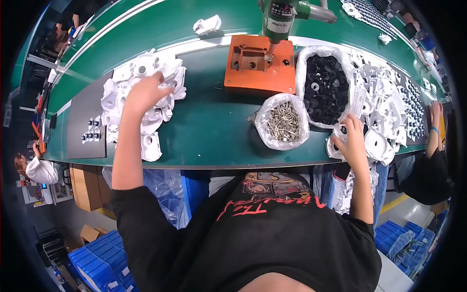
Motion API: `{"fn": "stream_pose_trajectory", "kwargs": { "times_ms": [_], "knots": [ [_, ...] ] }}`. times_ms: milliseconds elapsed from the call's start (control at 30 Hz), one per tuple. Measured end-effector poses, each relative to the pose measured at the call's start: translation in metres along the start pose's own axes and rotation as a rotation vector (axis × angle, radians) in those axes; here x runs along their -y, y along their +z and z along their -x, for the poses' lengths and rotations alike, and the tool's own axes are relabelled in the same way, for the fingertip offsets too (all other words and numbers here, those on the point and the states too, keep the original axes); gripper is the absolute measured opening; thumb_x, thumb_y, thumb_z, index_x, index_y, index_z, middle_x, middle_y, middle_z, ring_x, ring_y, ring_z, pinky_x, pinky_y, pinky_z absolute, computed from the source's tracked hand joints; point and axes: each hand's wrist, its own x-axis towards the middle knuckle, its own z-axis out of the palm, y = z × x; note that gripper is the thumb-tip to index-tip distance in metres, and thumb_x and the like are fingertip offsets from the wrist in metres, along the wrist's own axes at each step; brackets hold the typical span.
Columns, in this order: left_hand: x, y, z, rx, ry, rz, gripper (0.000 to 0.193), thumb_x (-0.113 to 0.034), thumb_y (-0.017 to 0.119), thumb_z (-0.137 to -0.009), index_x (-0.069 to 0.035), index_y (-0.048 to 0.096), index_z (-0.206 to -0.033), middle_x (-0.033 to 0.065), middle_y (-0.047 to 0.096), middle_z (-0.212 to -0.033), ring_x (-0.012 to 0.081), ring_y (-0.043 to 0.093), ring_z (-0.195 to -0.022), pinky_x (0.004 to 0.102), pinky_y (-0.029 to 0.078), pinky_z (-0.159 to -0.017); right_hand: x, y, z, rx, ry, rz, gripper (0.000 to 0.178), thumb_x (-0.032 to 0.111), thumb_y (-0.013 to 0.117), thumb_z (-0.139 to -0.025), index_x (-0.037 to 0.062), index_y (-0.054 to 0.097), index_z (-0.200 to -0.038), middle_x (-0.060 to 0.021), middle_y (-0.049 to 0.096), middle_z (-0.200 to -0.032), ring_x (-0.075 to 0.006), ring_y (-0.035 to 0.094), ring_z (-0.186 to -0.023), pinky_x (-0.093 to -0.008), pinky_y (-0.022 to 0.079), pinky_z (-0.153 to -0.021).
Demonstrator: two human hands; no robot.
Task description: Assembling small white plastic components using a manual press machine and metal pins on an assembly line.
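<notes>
My left hand (146,95) is over the heap of white plastic housings (142,70) on the left of the bench. Its thumb and fingers are apart, and no part shows lifted between them. At the right, my right hand (354,146) reaches onto a white plastic part (332,148) at the near edge of another pile of white housings (392,117). Thumb and fingers are spread there, touching or just above the part; the contact is partly hidden. Beside this hand stands a plastic-lined tub of small black parts (325,87). A clear bag of metal screws (284,121) lies nearer the middle.
An orange fixture block (260,65) sits under a green press head (278,22). One white housing (207,25) lies farther back. Dark boards hold rows of small parts (91,130) on both sides. Another person's arm (434,126) rests at the far right; blue crates (102,258) stand below.
</notes>
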Motion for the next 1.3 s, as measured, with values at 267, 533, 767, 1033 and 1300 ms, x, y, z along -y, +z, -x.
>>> {"fn": "stream_pose_trajectory", "kwargs": {
  "times_ms": [267, 533, 767, 1033, 1300],
  "knots": [
    [0.032, 0.034, 0.034, -0.187, 0.048, -0.055, 0.029, -0.022, 0.067, -0.079, -0.009, 0.058, -0.103, 0.0133, 0.057, -0.108, 0.0324, 0.062, -0.084, 0.0404, 0.048, -0.073, -0.021, -0.011, 0.002, -0.062, -0.042, -0.228, 0.039, 0.007, 0.067, -0.069, 0.0021, 0.053, -0.105, -0.0161, 0.050, -0.126, -0.0326, 0.046, -0.119, -0.0380, 0.034, -0.101],
    [0.045, 0.017, 0.040, -0.520, 0.177, 0.256, 0.014, -0.009, 0.058, -0.086, -0.005, 0.059, -0.100, 0.0099, 0.061, -0.098, 0.0243, 0.062, -0.076, 0.0317, 0.048, -0.068, -0.027, -0.066, -0.010, 0.185, 0.047, -0.443, 0.038, 0.020, 0.063, -0.070, 0.0016, 0.058, -0.103, -0.0095, 0.062, -0.105, -0.0210, 0.056, -0.105, -0.0333, 0.037, -0.096],
    [0.042, 0.017, 0.055, -0.896, 0.253, 0.500, 0.013, -0.009, 0.055, -0.092, 0.000, 0.059, -0.101, 0.0098, 0.064, -0.091, 0.0153, 0.063, -0.069, 0.0260, 0.048, -0.063, 0.006, -0.112, -0.027, 0.366, -0.088, -0.529, 0.044, 0.031, 0.064, -0.072, -0.0009, 0.056, -0.101, -0.0127, 0.062, -0.105, -0.0218, 0.056, -0.103, -0.0312, 0.040, -0.087],
    [-0.089, 0.038, 0.076, -0.334, 0.489, 2.059, 0.016, -0.019, 0.052, -0.096, -0.004, 0.051, -0.102, 0.0170, 0.064, -0.099, 0.0176, 0.065, -0.077, 0.0277, 0.054, -0.062, 0.110, -0.032, -0.054, -0.049, -0.536, -1.333, 0.057, 0.029, 0.063, -0.079, -0.0029, 0.045, -0.122, -0.0222, 0.048, -0.128, -0.0304, 0.048, -0.120, -0.0448, 0.039, -0.100],
    [-0.163, 0.055, 0.092, -0.291, 0.582, 2.051, 0.021, -0.018, 0.050, -0.097, -0.001, 0.049, -0.110, 0.0124, 0.057, -0.114, 0.0142, 0.061, -0.090, 0.0250, 0.053, -0.072, 0.169, -0.011, -0.041, 0.096, -0.576, -1.420, 0.050, 0.018, 0.056, -0.091, -0.0048, 0.042, -0.132, -0.0193, 0.044, -0.136, -0.0269, 0.043, -0.126, -0.0413, 0.032, -0.105]
  ]
}}
